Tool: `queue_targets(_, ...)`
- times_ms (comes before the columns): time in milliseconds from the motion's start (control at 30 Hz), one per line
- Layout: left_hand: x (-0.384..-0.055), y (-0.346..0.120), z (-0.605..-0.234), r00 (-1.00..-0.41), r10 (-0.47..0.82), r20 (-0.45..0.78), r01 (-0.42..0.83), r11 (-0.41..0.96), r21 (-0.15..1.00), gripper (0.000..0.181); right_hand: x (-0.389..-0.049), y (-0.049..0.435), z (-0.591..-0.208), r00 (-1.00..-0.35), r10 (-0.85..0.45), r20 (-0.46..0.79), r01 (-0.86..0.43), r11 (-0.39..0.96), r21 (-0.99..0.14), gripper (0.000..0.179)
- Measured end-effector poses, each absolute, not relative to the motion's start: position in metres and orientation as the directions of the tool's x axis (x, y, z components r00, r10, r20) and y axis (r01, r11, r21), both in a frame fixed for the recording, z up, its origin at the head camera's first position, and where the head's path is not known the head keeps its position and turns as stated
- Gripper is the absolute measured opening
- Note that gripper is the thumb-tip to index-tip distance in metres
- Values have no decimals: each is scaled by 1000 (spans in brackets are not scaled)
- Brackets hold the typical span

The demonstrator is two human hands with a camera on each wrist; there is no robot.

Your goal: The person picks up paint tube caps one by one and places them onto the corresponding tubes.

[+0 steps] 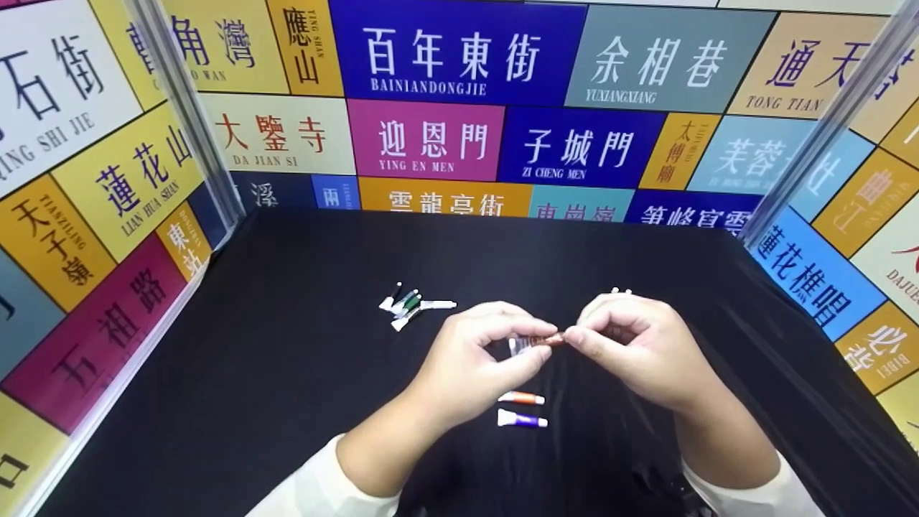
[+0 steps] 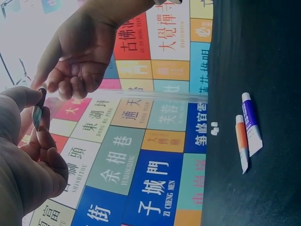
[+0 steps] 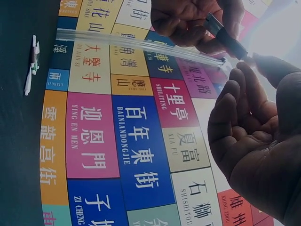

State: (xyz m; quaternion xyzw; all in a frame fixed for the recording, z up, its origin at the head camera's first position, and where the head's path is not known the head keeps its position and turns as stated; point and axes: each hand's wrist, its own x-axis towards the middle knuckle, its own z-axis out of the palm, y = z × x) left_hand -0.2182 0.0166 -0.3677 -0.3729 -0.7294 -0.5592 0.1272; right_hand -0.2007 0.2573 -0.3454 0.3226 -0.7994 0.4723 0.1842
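A small brown paint tube [image 1: 538, 340] is held above the black table in front of me. My left hand [image 1: 482, 359] pinches its body between thumb and fingers, the flat pale tail pointing left. At the tube's other end, the thumb and forefinger of my right hand [image 1: 639, 348] pinch the cap, which the fingertips mostly hide. The right wrist view shows the tube [image 3: 228, 38] dark and slanted between the two hands. Below the hands lie an orange paint tube [image 1: 529, 398] and a purple paint tube [image 1: 530, 421], side by side.
Several paint tubes [image 1: 409, 303], green and white among them, lie in a loose cluster at the back left. Two small white pieces [image 2: 214, 128] sit on the black cloth [image 1: 287, 373], behind my right hand. Printed sign panels [image 1: 431, 140] wall the table in.
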Motion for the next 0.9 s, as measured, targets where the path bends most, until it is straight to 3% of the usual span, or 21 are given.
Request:
queue_targets(333,-219,16,-367,-706,394,588,668,96,738,20,-197,259,-343,-745,-351,567,-663,297,-688,26)
queue_targets(400,-219,16,-367,-708,389,590,668,98,737,20,-197,259,-342,-723,-357,592,-684,251,-685,31)
queue_targets(600,-221,16,-369,-705,369,606,680,105,726,19,-200,258,-342,-564,-396,725,-808,83,-584,43)
queue_targets(733,-221,16,-369,-703,366,609,682,104,724,19,-202,257,-344,-536,-388,749,-835,111,-539,40)
queue_targets(900,-220,16,-369,-703,379,601,676,97,730,19,-202,257,-343,-564,-378,735,-826,226,-517,36)
